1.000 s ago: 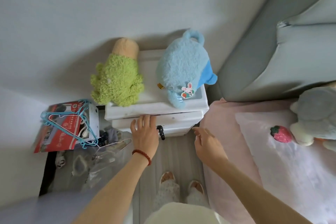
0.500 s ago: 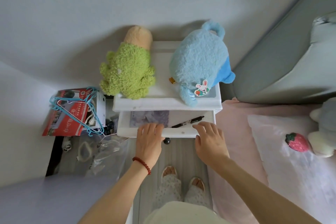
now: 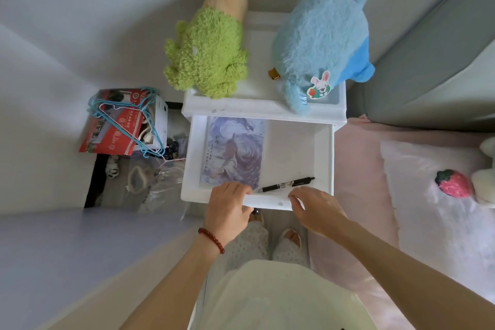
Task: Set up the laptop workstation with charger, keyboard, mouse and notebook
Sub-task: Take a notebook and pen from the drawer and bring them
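Note:
The white drawer (image 3: 325, 158) of a small nightstand (image 3: 263, 108) stands pulled far out. Inside lie a notebook (image 3: 232, 151) with a pale purple illustrated cover on the left and a black pen (image 3: 286, 184) near the front. My left hand (image 3: 227, 208), with a red bead bracelet, grips the drawer's front edge, fingers curled over it. My right hand (image 3: 314, 208) rests on the same front edge to the right, fingers bent over the rim just below the pen.
A green plush (image 3: 207, 54) and a blue plush (image 3: 321, 40) sit on the nightstand top. A red box with blue hangers (image 3: 123, 121) and clutter lie on the left floor. A pink bed with a pillow (image 3: 439, 212) and strawberry toy (image 3: 452, 183) is at right.
The drawer went from shut to fully pulled out toward me, uncovering the notebook and pen. Both hands moved back with its front edge.

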`<state>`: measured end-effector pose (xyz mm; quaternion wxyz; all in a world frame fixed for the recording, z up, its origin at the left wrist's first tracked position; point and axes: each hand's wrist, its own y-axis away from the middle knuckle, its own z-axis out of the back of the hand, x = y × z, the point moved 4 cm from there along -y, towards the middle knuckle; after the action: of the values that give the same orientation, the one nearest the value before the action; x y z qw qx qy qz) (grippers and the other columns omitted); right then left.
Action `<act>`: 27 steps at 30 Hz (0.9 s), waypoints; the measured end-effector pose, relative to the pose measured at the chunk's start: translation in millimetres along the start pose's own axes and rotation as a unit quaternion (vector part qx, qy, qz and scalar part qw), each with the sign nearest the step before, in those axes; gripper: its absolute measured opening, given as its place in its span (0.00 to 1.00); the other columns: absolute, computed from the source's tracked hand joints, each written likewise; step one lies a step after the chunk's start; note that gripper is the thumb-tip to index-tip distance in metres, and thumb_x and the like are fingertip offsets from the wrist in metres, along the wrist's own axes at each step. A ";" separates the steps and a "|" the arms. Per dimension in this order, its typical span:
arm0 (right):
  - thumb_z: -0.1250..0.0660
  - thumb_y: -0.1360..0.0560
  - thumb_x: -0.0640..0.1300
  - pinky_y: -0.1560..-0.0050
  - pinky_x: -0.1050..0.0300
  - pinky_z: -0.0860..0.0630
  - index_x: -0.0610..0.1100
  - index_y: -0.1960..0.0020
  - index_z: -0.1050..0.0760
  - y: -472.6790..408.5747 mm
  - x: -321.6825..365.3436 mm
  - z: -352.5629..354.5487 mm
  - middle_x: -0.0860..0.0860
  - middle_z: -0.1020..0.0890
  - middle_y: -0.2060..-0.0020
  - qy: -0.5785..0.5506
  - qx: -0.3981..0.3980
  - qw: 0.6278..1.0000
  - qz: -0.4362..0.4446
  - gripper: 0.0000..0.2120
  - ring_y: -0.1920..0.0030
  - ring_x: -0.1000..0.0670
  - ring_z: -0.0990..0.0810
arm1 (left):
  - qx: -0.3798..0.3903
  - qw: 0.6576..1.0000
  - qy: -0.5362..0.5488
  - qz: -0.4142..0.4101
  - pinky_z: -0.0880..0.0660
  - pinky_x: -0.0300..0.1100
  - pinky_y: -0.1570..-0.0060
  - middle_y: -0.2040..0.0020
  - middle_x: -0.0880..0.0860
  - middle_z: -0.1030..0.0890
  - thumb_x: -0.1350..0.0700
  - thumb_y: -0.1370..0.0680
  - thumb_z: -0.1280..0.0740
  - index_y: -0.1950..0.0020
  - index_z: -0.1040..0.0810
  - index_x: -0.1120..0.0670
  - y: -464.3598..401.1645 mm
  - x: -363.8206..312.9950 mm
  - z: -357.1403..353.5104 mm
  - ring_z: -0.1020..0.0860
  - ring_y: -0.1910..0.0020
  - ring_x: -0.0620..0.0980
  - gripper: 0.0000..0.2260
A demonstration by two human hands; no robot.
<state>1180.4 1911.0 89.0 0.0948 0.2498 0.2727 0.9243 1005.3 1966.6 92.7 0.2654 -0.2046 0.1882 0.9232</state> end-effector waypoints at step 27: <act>0.37 0.26 0.51 0.53 0.54 0.34 0.42 0.44 0.29 -96.2 -20.2 -33.6 0.46 0.23 0.48 0.299 0.144 0.932 0.146 0.15 0.48 0.46 0.27 | 0.056 0.935 -0.039 0.348 0.36 0.57 0.36 0.31 0.67 0.42 0.42 0.35 0.25 0.27 0.52 0.53 -101.8 68.4 -36.4 0.41 0.32 0.65 0.48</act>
<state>1184.2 1969.5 3.2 -0.1636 0.0096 0.3788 0.9108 1020.1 2058.5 5.0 -0.0547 -0.0751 0.2888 0.9529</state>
